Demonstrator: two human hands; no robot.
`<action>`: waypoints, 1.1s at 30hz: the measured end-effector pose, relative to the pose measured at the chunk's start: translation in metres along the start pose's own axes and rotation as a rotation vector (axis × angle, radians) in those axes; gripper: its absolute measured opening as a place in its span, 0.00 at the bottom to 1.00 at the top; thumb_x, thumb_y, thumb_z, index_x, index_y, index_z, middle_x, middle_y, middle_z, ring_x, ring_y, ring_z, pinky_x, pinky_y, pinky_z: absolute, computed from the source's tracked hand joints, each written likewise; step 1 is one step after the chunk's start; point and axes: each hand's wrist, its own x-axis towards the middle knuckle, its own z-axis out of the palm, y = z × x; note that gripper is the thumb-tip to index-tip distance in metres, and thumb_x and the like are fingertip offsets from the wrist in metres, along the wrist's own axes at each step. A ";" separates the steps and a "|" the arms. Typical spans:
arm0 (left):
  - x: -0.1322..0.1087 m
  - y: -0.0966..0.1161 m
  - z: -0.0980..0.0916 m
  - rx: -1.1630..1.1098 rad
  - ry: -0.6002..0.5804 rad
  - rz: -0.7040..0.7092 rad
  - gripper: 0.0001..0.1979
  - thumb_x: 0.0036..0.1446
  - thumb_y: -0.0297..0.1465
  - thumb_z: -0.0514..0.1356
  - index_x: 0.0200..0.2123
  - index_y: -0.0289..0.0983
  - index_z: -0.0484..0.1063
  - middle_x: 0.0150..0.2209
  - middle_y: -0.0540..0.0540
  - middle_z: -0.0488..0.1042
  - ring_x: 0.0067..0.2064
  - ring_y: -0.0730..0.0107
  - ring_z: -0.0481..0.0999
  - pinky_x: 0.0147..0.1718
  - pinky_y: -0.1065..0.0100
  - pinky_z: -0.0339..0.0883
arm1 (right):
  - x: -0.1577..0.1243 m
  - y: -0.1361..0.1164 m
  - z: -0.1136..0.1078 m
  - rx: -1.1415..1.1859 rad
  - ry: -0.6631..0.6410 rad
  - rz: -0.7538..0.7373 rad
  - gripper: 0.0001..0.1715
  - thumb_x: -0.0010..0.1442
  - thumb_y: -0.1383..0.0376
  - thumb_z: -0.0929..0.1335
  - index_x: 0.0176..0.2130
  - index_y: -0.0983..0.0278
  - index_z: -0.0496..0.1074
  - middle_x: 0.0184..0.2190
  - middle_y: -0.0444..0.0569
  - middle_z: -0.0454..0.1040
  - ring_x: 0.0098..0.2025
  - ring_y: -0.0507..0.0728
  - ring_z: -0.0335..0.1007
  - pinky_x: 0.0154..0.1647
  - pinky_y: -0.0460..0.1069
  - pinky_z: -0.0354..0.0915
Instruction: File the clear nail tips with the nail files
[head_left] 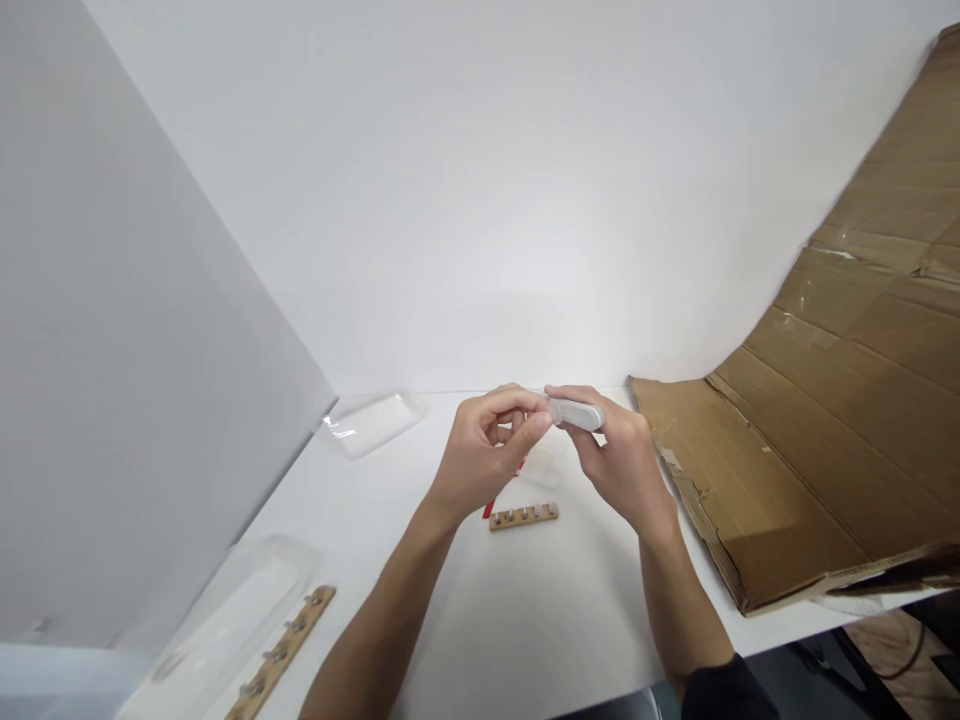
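Observation:
My right hand (626,450) is closed around a slim, rounded white-and-grey handle-like object (581,414), held above the table; I cannot make out its exact kind. My left hand (491,440) pinches thumb and forefinger together at that object's left end, where a small pale part may sit between the fingertips. Below the hands lies a short wooden strip (523,517) with several metal pegs standing in a row. Partly hidden by my left hand is a red thing (489,508), and a clear plastic piece (541,468) lies behind the strip.
At the left front, a longer wooden strip (283,652) with metal fittings lies beside a clear plastic tray (240,610). Another clear plastic package (375,424) rests at the back left. Folded cardboard (750,480) covers the right side and leans up the white wall (480,200).

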 end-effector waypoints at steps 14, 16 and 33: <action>0.001 -0.003 -0.003 0.025 0.012 0.028 0.12 0.64 0.38 0.68 0.32 0.36 0.81 0.28 0.48 0.71 0.27 0.74 0.66 0.24 0.72 0.63 | 0.001 -0.002 -0.003 0.011 -0.166 0.089 0.15 0.74 0.69 0.61 0.50 0.56 0.75 0.38 0.44 0.80 0.39 0.55 0.78 0.39 0.49 0.70; 0.001 -0.003 -0.003 0.026 0.008 0.036 0.11 0.64 0.38 0.67 0.32 0.36 0.80 0.28 0.48 0.71 0.28 0.73 0.66 0.24 0.72 0.64 | 0.002 -0.002 -0.002 0.027 -0.144 0.086 0.15 0.73 0.70 0.61 0.50 0.56 0.75 0.38 0.43 0.79 0.40 0.54 0.78 0.39 0.48 0.69; 0.001 -0.003 -0.004 0.015 0.000 0.063 0.09 0.64 0.36 0.67 0.33 0.37 0.81 0.26 0.50 0.68 0.27 0.75 0.64 0.24 0.72 0.61 | 0.003 -0.001 0.001 0.035 -0.156 0.117 0.13 0.74 0.68 0.61 0.48 0.57 0.73 0.40 0.44 0.79 0.36 0.54 0.72 0.36 0.48 0.64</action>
